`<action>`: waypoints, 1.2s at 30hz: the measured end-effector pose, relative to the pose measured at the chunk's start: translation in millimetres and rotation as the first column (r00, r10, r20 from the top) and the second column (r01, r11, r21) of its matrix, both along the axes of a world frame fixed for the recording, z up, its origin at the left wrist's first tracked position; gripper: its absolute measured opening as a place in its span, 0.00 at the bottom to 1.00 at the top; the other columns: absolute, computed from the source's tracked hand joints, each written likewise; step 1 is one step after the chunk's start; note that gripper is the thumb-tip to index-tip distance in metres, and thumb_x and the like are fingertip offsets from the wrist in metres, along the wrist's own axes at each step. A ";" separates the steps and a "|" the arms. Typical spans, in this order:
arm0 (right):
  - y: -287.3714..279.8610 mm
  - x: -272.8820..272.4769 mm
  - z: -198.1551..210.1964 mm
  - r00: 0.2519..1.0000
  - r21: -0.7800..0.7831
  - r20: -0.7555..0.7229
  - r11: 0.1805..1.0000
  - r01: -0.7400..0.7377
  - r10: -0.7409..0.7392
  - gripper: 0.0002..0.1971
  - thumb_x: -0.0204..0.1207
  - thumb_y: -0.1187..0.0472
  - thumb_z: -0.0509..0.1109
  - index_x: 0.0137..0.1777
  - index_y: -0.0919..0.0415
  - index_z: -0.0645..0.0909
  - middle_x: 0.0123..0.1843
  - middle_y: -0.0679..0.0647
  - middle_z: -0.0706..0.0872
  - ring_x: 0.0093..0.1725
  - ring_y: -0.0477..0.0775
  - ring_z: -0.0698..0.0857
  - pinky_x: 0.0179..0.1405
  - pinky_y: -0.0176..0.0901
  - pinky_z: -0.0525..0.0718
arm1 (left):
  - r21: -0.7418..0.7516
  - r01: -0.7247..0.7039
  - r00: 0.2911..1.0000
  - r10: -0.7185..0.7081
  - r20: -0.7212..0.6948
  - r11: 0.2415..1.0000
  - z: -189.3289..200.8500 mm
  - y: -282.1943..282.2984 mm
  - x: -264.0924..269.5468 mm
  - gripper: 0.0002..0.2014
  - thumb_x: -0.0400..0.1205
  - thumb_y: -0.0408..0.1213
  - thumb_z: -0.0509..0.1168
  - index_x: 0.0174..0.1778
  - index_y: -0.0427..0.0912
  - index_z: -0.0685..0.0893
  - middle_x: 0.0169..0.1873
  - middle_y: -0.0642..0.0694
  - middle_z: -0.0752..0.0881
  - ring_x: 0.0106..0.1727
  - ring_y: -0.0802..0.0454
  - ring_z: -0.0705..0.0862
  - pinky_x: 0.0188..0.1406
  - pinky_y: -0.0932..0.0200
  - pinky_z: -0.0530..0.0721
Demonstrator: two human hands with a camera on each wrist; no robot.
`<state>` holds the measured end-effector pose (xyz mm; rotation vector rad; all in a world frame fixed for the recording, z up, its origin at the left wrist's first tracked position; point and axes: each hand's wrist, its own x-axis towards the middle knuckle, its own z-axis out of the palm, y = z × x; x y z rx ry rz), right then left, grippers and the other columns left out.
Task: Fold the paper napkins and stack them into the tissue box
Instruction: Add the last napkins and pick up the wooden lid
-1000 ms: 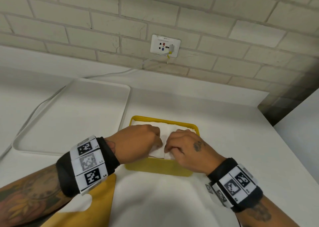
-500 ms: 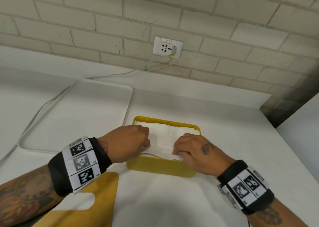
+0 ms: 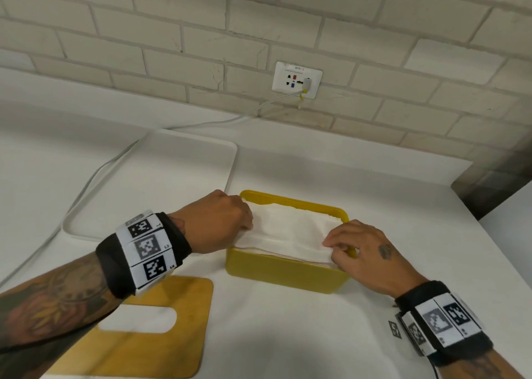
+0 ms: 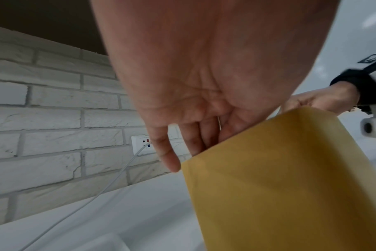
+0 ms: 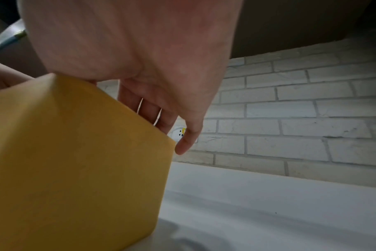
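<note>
Fingertips [image 4: 195, 146] behind box wall [image 4: 290, 178] (both wrists)

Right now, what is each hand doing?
Left hand: fingers curled down on the napkin's left end; grip hidden.
Right hand: pinches the napkin's right end over the tissue box.

light: even, soft | shadows: faint | wrist views: blurred; edges bowed

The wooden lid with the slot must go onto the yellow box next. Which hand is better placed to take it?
Probably the left hand: the wooden lid lies just beneath its forearm, left of the yellow box. The right hand is at the box's far end.
</note>
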<state>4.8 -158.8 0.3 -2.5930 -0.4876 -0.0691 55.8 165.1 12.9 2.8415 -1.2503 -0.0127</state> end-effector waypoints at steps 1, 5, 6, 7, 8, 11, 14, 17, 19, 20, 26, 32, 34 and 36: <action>-0.5 -1.8 1.3 1.000 0.015 -0.015 1.000 0.018 -0.017 0.21 0.70 0.44 0.60 0.48 0.49 0.93 0.52 0.27 0.85 0.61 0.31 0.79 0.71 0.54 0.79 | -0.019 -0.014 1.000 0.014 -0.012 1.000 -0.1 0.9 -0.7 0.14 0.83 0.31 0.62 0.58 0.41 0.92 0.61 0.45 0.91 0.62 0.44 0.87 0.63 0.43 0.84; 20.7 -15.3 19.7 0.988 0.039 0.153 0.999 0.008 -0.014 0.15 0.72 0.44 0.65 0.48 0.48 0.91 0.51 0.31 0.87 0.58 0.36 0.81 0.67 0.57 0.80 | -0.260 -0.099 0.990 0.070 -0.119 0.960 7.1 10.7 -13.3 0.20 0.86 0.33 0.54 0.64 0.38 0.91 0.66 0.42 0.89 0.69 0.42 0.85 0.73 0.52 0.81; 35.2 -21.8 27.2 0.980 0.073 0.197 0.997 -0.015 0.000 0.14 0.73 0.45 0.67 0.49 0.48 0.91 0.52 0.34 0.88 0.58 0.36 0.82 0.67 0.50 0.80 | -0.338 -0.148 0.985 0.107 -0.137 0.929 9.3 19.1 -18.9 0.18 0.88 0.29 0.58 0.67 0.39 0.89 0.68 0.42 0.88 0.71 0.45 0.84 0.74 0.61 0.76; 53.2 -29.4 35.5 0.975 0.119 0.219 0.991 -0.058 0.031 0.14 0.73 0.45 0.68 0.50 0.48 0.91 0.53 0.35 0.88 0.59 0.36 0.83 0.65 0.41 0.79 | -0.394 -0.198 0.977 0.149 -0.153 0.897 12.0 30.0 -25.3 0.17 0.88 0.28 0.61 0.69 0.41 0.88 0.69 0.45 0.87 0.71 0.48 0.83 0.72 0.71 0.71; 74.3 -38.0 44.0 0.975 0.161 0.205 0.980 -0.117 0.082 0.14 0.73 0.45 0.70 0.52 0.48 0.91 0.54 0.35 0.88 0.59 0.35 0.83 0.63 0.31 0.78 | -0.433 -0.248 0.966 0.190 -0.174 0.867 13.1 43.8 -32.2 0.16 0.89 0.28 0.62 0.70 0.42 0.88 0.69 0.47 0.87 0.70 0.51 0.83 0.69 0.79 0.68; 139.4 -58.6 54.8 0.951 0.210 -0.075 0.937 -0.280 0.301 0.20 0.72 0.38 0.74 0.62 0.41 0.86 0.59 0.30 0.84 0.64 0.31 0.81 0.61 0.20 0.73 | -0.376 -0.451 0.889 0.370 -0.271 0.809 5.5 91.4 -55.1 0.14 0.90 0.37 0.63 0.70 0.48 0.87 0.68 0.53 0.87 0.67 0.55 0.84 0.59 0.80 0.69; 195.0 -63.5 37.9 0.838 0.039 -0.326 0.892 -0.451 0.438 0.37 0.71 0.33 0.76 0.78 0.40 0.72 0.73 0.30 0.73 0.73 0.31 0.69 0.71 0.24 0.67 | -0.246 -0.656 0.749 0.577 -0.326 0.714 -9.7 135.2 -84.3 0.14 0.90 0.41 0.63 0.70 0.49 0.87 0.69 0.52 0.86 0.69 0.54 0.83 0.62 0.71 0.72; 229.2 -58.1 7.9 0.799 -0.186 -0.453 0.834 -0.520 0.396 0.58 0.66 0.28 0.77 0.88 0.48 0.51 0.89 0.47 0.52 0.87 0.48 0.50 0.85 0.41 0.53 | -0.112 -0.782 0.607 0.708 -0.360 0.614 -23.8 163.3 -116.8 0.15 0.90 0.42 0.63 0.71 0.47 0.85 0.69 0.50 0.85 0.69 0.51 0.83 0.69 0.63 0.76; 238.9 -54.5 -7.7 0.802 -0.333 -0.487 0.775 -0.537 0.346 0.67 0.60 0.24 0.77 0.89 0.50 0.40 0.91 0.53 0.43 0.89 0.56 0.42 0.88 0.58 0.47 | -0.064 -0.825 0.539 0.748 -0.388 0.561 -31.9 171.3 -134.6 0.15 0.89 0.43 0.64 0.71 0.49 0.85 0.66 0.50 0.86 0.65 0.51 0.84 0.67 0.59 0.79; 241.3 -53.2 -12.4 0.809 -0.381 -0.485 0.752 -0.538 0.333 0.69 0.59 0.23 0.77 0.89 0.49 0.38 0.90 0.54 0.44 0.89 0.58 0.43 0.87 0.63 0.49 | -0.065 -0.841 0.516 0.760 -0.397 0.537 -35.5 173.1 -141.7 0.15 0.89 0.43 0.65 0.70 0.49 0.86 0.64 0.50 0.87 0.63 0.53 0.84 0.65 0.59 0.80; 247.9 -55.4 -14.8 0.819 -0.440 -0.474 0.718 -0.539 0.324 0.63 0.57 0.31 0.80 0.85 0.45 0.43 0.78 0.53 0.60 0.79 0.59 0.61 0.73 0.65 0.70 | -0.207 -0.894 0.446 0.744 -0.498 0.397 -46.0 171.3 -159.7 0.11 0.87 0.38 0.68 0.64 0.48 0.89 0.56 0.53 0.89 0.55 0.58 0.86 0.58 0.62 0.83; 238.8 -59.2 -2.4 0.816 -0.450 -0.457 0.700 -0.555 0.354 0.66 0.56 0.36 0.82 0.85 0.47 0.41 0.70 0.56 0.62 0.70 0.62 0.63 0.67 0.63 0.75 | -0.280 -0.947 0.322 0.524 -0.788 0.161 -31.3 171.1 -159.7 0.16 0.80 0.37 0.77 0.63 0.47 0.88 0.44 0.50 0.94 0.48 0.53 0.93 0.59 0.48 0.90; 226.4 -60.9 8.8 0.827 -0.449 -0.433 0.711 -0.542 0.357 0.68 0.56 0.33 0.82 0.86 0.47 0.39 0.71 0.56 0.61 0.71 0.62 0.62 0.68 0.63 0.73 | -0.255 -0.958 0.286 0.381 -0.879 0.131 -16.4 165.0 -156.9 0.22 0.73 0.39 0.79 0.64 0.48 0.88 0.45 0.46 0.94 0.48 0.49 0.93 0.57 0.48 0.91; 210.0 -62.8 25.8 0.849 -0.438 -0.398 0.741 -0.509 0.348 0.67 0.55 0.31 0.81 0.86 0.46 0.39 0.69 0.55 0.62 0.70 0.62 0.63 0.67 0.61 0.74 | -0.278 -0.941 0.330 0.352 -0.876 0.191 -2.3 160.5 -150.4 0.29 0.63 0.46 0.82 0.62 0.60 0.90 0.48 0.50 0.93 0.49 0.51 0.92 0.57 0.50 0.89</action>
